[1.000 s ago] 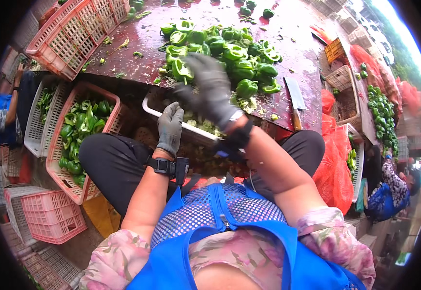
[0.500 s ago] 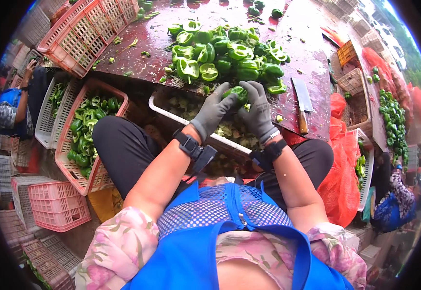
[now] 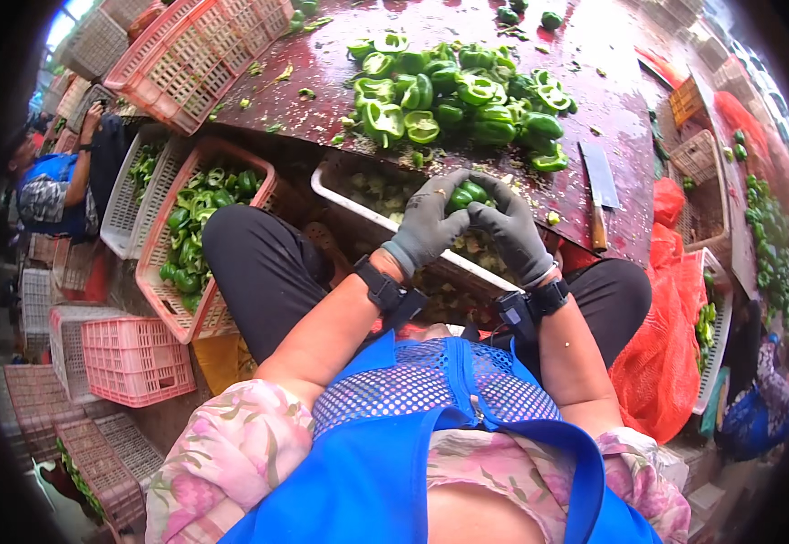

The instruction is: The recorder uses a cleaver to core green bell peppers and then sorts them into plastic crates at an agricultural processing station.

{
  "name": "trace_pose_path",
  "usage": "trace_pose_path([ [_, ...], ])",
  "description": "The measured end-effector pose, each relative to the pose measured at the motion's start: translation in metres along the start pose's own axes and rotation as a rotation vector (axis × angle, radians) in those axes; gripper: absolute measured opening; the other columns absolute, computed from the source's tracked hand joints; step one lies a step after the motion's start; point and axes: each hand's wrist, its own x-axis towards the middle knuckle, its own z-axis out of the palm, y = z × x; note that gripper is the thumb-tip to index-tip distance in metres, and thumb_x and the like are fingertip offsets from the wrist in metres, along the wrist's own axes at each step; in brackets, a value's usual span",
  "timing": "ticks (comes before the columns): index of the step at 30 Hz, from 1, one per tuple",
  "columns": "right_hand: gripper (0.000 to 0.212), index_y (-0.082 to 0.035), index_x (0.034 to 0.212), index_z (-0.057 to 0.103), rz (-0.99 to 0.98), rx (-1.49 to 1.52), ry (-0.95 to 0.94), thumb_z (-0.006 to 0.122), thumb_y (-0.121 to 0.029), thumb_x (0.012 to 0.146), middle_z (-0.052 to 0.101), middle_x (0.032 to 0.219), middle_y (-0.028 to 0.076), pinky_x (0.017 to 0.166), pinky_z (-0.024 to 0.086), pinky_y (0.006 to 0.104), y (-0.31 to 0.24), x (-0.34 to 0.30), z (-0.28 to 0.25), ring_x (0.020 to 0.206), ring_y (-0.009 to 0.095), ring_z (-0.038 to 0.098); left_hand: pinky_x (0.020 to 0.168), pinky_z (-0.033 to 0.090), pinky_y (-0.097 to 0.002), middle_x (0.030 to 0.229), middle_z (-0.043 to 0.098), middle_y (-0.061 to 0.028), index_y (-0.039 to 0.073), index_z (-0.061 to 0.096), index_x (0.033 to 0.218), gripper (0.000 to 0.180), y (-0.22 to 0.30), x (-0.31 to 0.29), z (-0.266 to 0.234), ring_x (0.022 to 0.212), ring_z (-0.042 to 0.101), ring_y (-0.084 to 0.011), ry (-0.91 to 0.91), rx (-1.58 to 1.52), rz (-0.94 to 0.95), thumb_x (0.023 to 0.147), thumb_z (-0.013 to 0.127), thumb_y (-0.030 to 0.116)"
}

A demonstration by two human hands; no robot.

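Both my hands, in grey gloves, are closed round one green bell pepper (image 3: 469,194) just off the near edge of the dark red table (image 3: 322,109). My left hand (image 3: 429,218) grips it from the left, and my right hand (image 3: 509,222) wraps its fingers over the far and right side. Part of the pepper is hidden by the gloves. Beyond them lies a heap of halved green peppers (image 3: 467,100), several with pale insides showing. A knife (image 3: 599,190) with a broad blade and wooden handle rests to the right. Below my hands sits a white-rimmed bin (image 3: 358,207) of scraps.
A pink crate (image 3: 145,272) of cut peppers stands by my left knee, a grey crate (image 3: 122,213) beside it. An upturned-looking pink crate (image 3: 199,63) is at the table's far left. Red mesh sacking (image 3: 657,363) lies at my right. Another person (image 3: 59,190) is at far left.
The whole view has shifted, so the table and crates sit further right. My hands have turned the pepper and drawn it closer, still holding it between them.
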Motion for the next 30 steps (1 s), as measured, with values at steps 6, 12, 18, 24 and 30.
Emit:
trace_pose_path([
  [6, 0.022, -0.004, 0.115, 0.062, 0.027, 0.099, 0.071, 0.062, -0.014, 0.096, 0.065, 0.103, 0.004, 0.078, 0.051, 0.0274, 0.012, -0.005, 0.014, 0.091, 0.013, 0.062, 0.084, 0.053, -0.0447, 0.104, 0.065, -0.0170, 0.010, 0.061, 0.116, 0.051, 0.025, -0.001, 0.000, 0.096, 0.064, -0.0370, 0.175, 0.109, 0.357, 0.066, 0.066, 0.013],
  [12, 0.022, -0.007, 0.110, 0.062, 0.054, 0.599, 0.130, 0.049, -0.023, 0.104, 0.065, 0.102, 0.003, 0.083, 0.055, 0.0296, 0.080, 0.013, -0.023, 0.091, 0.013, 0.064, 0.101, 0.045, -0.0387, 0.123, 0.052, -0.0184, 0.006, 0.046, 0.144, 0.076, 0.018, -0.029, 0.028, 0.116, 0.053, -0.0348, 0.033, -0.095, -0.085, 0.068, 0.059, 0.002],
  [18, 0.027, -0.006, 0.118, 0.059, 0.146, 0.463, 0.075, 0.046, -0.027, 0.105, 0.064, 0.108, 0.005, 0.084, 0.055, 0.0308, 0.054, 0.002, 0.009, 0.095, 0.016, 0.065, 0.108, 0.039, -0.0389, 0.132, 0.049, -0.0199, 0.006, 0.044, 0.145, 0.078, 0.000, -0.030, 0.009, 0.126, 0.048, -0.0358, 0.004, 0.072, -0.065, 0.070, 0.065, 0.009],
  [24, 0.026, -0.005, 0.110, 0.059, 0.131, 0.373, 0.141, 0.044, -0.027, 0.106, 0.064, 0.101, 0.006, 0.079, 0.054, 0.0297, 0.039, -0.010, 0.028, 0.090, 0.015, 0.064, 0.096, 0.046, -0.0436, 0.121, 0.053, -0.0179, 0.006, 0.043, 0.145, 0.081, 0.035, -0.023, -0.025, 0.111, 0.055, -0.0363, -0.380, 0.297, -0.057, 0.071, 0.074, 0.016],
  [30, 0.043, -0.006, 0.129, 0.058, 0.214, 0.581, 0.109, 0.042, -0.037, 0.102, 0.065, 0.119, 0.012, 0.092, 0.053, 0.0387, 0.031, -0.004, 0.027, 0.104, 0.025, 0.064, 0.064, 0.048, -0.0379, 0.078, 0.063, -0.0074, 0.015, 0.065, 0.081, 0.011, 0.006, -0.025, 0.015, 0.077, 0.062, -0.0259, -0.102, 0.893, 0.157, 0.071, 0.062, 0.020],
])
